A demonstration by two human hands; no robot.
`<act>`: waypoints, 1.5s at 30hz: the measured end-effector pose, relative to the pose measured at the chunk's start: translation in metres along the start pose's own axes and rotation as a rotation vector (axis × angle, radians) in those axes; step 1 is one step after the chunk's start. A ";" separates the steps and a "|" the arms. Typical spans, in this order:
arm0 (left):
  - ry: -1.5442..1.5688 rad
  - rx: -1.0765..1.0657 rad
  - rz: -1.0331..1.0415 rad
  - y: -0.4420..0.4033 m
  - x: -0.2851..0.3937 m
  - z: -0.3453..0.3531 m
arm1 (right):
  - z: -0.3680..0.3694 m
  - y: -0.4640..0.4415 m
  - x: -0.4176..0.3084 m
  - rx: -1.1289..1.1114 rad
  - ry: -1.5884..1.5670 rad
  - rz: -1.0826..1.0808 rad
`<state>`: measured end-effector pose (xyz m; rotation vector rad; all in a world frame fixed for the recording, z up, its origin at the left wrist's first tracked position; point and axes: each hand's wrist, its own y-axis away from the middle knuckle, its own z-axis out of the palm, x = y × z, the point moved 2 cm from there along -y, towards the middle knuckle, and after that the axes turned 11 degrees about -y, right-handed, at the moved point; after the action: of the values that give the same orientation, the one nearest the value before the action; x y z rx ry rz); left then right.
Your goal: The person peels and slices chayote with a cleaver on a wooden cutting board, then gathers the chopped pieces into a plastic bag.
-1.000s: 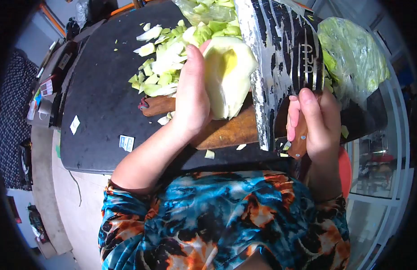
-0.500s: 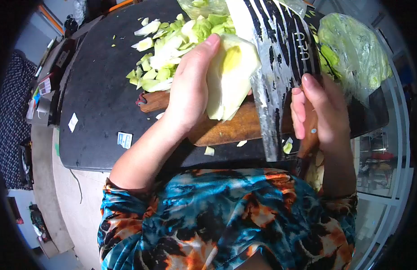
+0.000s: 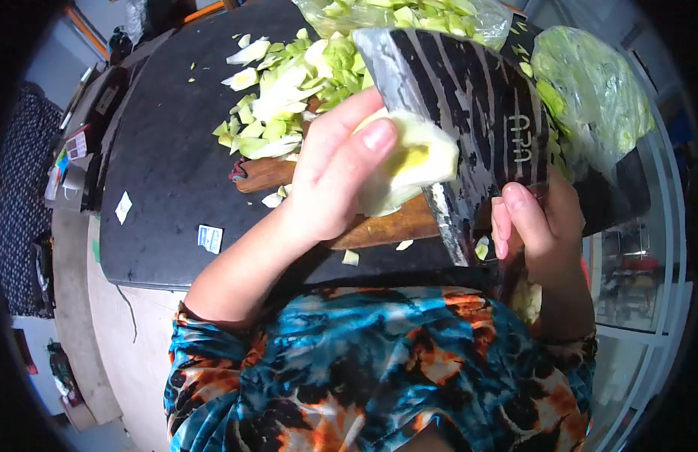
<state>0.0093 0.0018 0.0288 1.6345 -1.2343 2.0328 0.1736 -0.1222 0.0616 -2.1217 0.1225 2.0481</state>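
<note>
Black tabletop [image 3: 161, 166], beige floor [image 3: 138, 320]; left grip [image 3: 330, 169] snug round pale vegetable [image 3: 428, 151], right grip [image 3: 548, 226] round cleaver [image 3: 469, 105].

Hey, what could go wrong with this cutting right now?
The cleaver might slip into the left hand, whose thumb sits close to the blade. The pale vegetable piece seems steadied by that hand alone, so it could twist mid-cut. Loose scraps near the edge of the table might fall.
</note>
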 end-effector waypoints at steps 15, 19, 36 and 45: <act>0.117 0.219 -0.076 -0.008 0.006 0.006 | 0.005 -0.018 0.005 -0.106 -0.154 0.062; 0.068 0.243 -0.078 -0.004 0.002 0.001 | 0.010 -0.018 0.012 -0.060 -0.199 0.020; -0.081 0.226 -0.186 -0.008 -0.004 -0.005 | 0.007 -0.031 0.009 -0.083 0.058 -0.037; 0.011 0.305 -0.220 -0.005 -0.010 0.000 | 0.012 -0.032 0.015 -0.022 0.004 0.057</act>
<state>0.0165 0.0079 0.0220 1.7946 -0.7272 2.1630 0.1682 -0.0874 0.0492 -2.1599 0.1632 2.0862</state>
